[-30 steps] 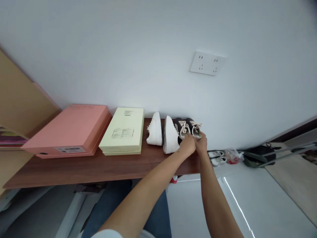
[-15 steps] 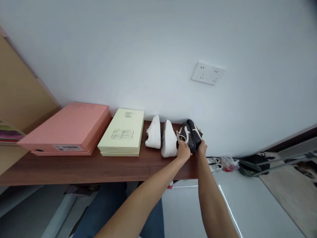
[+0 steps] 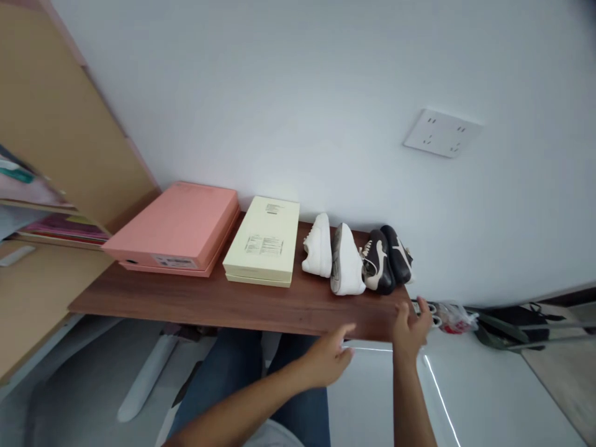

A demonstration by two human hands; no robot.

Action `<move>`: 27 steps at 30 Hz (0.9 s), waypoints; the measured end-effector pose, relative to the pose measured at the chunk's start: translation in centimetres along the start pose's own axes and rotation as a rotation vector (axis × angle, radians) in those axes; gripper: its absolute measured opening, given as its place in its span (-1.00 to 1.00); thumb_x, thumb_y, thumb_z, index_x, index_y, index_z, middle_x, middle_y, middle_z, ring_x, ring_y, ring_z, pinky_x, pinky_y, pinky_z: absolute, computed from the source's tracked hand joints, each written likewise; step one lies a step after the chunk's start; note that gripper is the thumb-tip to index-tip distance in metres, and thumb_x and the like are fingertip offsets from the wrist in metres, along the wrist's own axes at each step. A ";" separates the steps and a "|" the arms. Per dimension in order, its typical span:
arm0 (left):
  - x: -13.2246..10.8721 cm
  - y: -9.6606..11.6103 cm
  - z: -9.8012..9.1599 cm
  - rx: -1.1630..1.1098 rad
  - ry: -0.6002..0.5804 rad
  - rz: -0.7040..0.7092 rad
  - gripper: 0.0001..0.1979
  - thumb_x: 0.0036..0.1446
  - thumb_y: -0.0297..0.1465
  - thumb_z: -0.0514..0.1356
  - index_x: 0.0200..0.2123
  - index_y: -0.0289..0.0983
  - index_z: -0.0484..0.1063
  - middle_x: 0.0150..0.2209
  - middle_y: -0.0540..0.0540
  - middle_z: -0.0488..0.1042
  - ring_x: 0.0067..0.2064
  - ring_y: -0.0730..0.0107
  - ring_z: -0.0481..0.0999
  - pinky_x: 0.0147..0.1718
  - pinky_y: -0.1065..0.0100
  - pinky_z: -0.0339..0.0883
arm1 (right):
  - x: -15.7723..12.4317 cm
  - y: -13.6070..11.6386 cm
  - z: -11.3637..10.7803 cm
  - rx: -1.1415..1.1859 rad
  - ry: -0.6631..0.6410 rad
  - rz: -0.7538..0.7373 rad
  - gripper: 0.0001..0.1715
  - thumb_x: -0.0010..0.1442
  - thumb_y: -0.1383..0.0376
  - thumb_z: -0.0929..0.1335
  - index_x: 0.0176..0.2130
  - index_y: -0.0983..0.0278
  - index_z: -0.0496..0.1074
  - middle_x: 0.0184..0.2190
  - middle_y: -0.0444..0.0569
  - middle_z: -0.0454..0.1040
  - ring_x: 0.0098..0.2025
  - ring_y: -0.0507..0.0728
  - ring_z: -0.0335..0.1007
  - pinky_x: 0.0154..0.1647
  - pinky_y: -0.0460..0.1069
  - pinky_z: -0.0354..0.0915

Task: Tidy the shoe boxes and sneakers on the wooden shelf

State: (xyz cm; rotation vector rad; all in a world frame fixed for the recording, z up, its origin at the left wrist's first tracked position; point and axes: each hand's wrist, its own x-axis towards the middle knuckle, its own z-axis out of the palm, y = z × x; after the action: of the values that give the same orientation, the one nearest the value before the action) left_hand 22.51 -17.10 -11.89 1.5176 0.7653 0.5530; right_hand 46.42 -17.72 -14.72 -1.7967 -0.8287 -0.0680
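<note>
Two black sneakers with cream stripes, the nearer one (image 3: 378, 261) and its mate (image 3: 397, 256), lie side by side at the right end of the brown wooden bench top (image 3: 274, 307). Left of them is a pair of white sneakers (image 3: 318, 247), the right one (image 3: 347, 264) on its side with its sole facing left. My left hand (image 3: 328, 357) hovers at the front edge, fingers apart and empty. Just in front of the black sneakers, my right hand (image 3: 410, 329) is also empty, its thumb and fingers spread. Neither hand touches a shoe.
A pink box (image 3: 179, 223) and a pale yellow shoe box (image 3: 263, 242) sit on the left of the bench. A tan desk (image 3: 28, 292) with shelves adjoins at left. The wall carries a socket plate (image 3: 442, 133). A plastic bag (image 3: 456, 316) and more shoes are on the floor at right.
Both hands have let go of the black sneakers and drawn back toward me, opening. The shoes stay at the bench's right end. The view has shifted left.
</note>
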 end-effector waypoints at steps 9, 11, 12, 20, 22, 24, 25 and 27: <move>-16.9 -7.1 -14.1 0.361 0.119 -0.590 -0.53 0.20 -0.27 0.03 0.14 -0.27 0.37 0.18 -0.22 0.42 0.18 0.15 0.41 0.18 0.20 0.20 | -12.3 -6.0 -1.9 -0.027 -0.697 -0.170 -0.59 0.31 0.10 0.24 0.07 0.22 0.36 0.01 0.14 0.48 -0.17 0.17 0.53 -0.12 0.12 0.47; -18.1 -7.0 -15.7 0.465 0.154 -0.627 -0.52 0.19 -0.29 0.04 0.14 -0.31 0.38 0.19 -0.27 0.41 0.22 0.08 0.38 0.22 0.14 0.15 | -12.8 -8.6 -0.8 -0.076 -0.952 -0.220 -0.60 0.32 0.13 0.23 0.09 0.18 0.37 0.01 0.08 0.51 -0.10 0.19 0.53 -0.04 0.14 0.45; -18.3 -6.7 -16.2 0.500 0.169 -0.619 -0.52 0.19 -0.30 0.04 0.13 -0.31 0.39 0.18 -0.28 0.41 0.21 0.06 0.38 0.22 0.12 0.15 | -13.0 -10.0 -0.1 -0.093 -1.044 -0.252 -0.60 0.32 0.15 0.23 0.09 0.17 0.37 0.02 0.07 0.51 -0.05 0.20 0.52 0.01 0.16 0.44; -16.7 -2.7 -17.5 0.454 0.205 -0.153 -0.67 0.17 -0.52 -0.06 -0.18 -0.21 0.48 -0.17 -0.17 0.54 -0.12 0.25 0.52 -0.07 0.28 0.34 | -18.3 -21.1 5.2 0.076 -1.301 -0.468 -0.55 0.31 0.26 0.26 0.18 0.16 0.33 0.08 0.06 0.48 0.11 0.23 0.42 0.19 0.21 0.30; -16.9 -1.9 -17.9 0.431 0.251 -0.081 -0.71 0.15 -0.53 -0.07 -0.28 -0.22 0.43 -0.23 -0.15 0.51 -0.18 0.30 0.50 -0.14 0.32 0.33 | -19.7 -22.1 5.5 0.131 -1.384 -0.474 -0.54 0.30 0.26 0.27 0.18 0.18 0.32 0.07 0.06 0.49 0.09 0.21 0.44 0.18 0.18 0.32; -17.4 -1.5 -18.4 0.430 0.328 -0.052 -0.76 0.14 -0.52 -0.07 -0.35 -0.22 0.37 -0.30 -0.11 0.47 -0.23 0.33 0.47 -0.20 0.35 0.31 | -20.6 -22.2 5.4 0.133 -1.422 -0.447 -0.55 0.30 0.26 0.27 0.17 0.19 0.33 0.06 0.07 0.50 0.08 0.20 0.44 0.16 0.15 0.33; -17.9 -1.5 -18.7 0.437 0.376 -0.058 -0.78 0.13 -0.51 -0.07 -0.40 -0.21 0.33 -0.36 -0.08 0.44 -0.28 0.34 0.45 -0.24 0.36 0.29 | -20.9 -21.9 5.2 0.117 -1.427 -0.428 -0.56 0.31 0.26 0.27 0.16 0.19 0.34 0.06 0.06 0.50 0.08 0.20 0.45 0.16 0.14 0.34; -19.0 -1.8 -19.2 0.443 0.483 -0.095 -0.80 0.09 -0.50 -0.08 -0.50 -0.20 0.24 -0.51 -0.01 0.33 -0.41 0.38 0.37 -0.36 0.38 0.22 | -21.0 -21.1 4.8 0.067 -1.415 -0.390 -0.59 0.31 0.24 0.26 0.13 0.19 0.37 0.05 0.06 0.50 0.08 0.21 0.45 0.15 0.14 0.34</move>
State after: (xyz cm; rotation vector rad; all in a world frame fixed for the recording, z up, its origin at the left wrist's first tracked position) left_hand -4.49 -18.46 -9.94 1.7597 1.3971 0.7227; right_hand 17.10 -20.91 -8.49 -1.4055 -2.0967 1.0662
